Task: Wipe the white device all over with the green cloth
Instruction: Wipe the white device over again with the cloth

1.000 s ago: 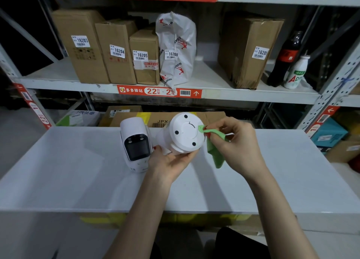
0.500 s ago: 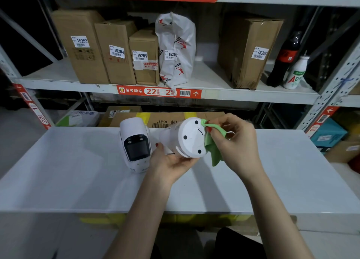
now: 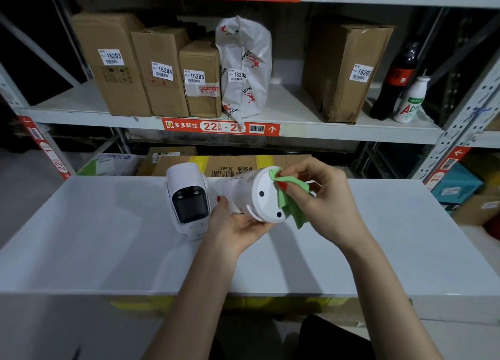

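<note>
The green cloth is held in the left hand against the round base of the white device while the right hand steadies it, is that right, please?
Not quite: the hands are swapped. In the head view the right hand presses the green cloth against the round base of the white device, while the left hand steadies it.

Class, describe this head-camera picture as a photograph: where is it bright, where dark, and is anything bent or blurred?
Head view: the white table is evenly lit, with soft shadows under the left hand and right hand; the shelf recesses fall dark; wide-angle distortion bows the shelf upright; the white device and green cloth look sharp.
</note>
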`<state>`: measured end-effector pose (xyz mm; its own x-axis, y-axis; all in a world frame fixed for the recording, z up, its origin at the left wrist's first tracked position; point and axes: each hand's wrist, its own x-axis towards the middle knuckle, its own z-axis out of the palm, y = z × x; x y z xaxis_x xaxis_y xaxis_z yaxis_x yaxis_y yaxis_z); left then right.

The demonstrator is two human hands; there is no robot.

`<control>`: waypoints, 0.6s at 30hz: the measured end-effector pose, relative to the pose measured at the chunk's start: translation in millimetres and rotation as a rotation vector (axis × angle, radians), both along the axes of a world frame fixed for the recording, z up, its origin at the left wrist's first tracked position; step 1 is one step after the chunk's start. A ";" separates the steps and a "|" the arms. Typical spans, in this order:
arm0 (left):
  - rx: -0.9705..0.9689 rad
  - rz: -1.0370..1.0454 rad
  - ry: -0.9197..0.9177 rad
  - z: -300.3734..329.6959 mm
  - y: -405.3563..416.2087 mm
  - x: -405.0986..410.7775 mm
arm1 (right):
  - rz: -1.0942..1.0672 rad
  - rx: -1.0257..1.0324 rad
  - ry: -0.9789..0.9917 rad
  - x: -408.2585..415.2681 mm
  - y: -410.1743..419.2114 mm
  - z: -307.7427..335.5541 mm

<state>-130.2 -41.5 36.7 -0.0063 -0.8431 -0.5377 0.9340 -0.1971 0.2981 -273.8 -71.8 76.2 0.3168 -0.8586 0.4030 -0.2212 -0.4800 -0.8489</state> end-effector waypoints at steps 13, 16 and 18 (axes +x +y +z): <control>0.049 0.005 0.101 0.3 -0.2 3.0 | -0.051 -0.045 0.117 -0.3 1.9 0.2; 0.045 0.015 0.104 0.0 -0.4 3.0 | -0.004 -0.007 0.122 0.2 3.6 0.5; 0.035 0.015 0.087 0.7 0.4 3.2 | 0.057 0.030 0.144 -1.3 4.8 2.3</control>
<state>-127.0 -41.1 37.5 -0.0422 -0.8241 -0.5649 0.9589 -0.1921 0.2086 -275.2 -67.0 78.5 0.4180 -0.8485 0.3245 -0.3150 -0.4704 -0.8243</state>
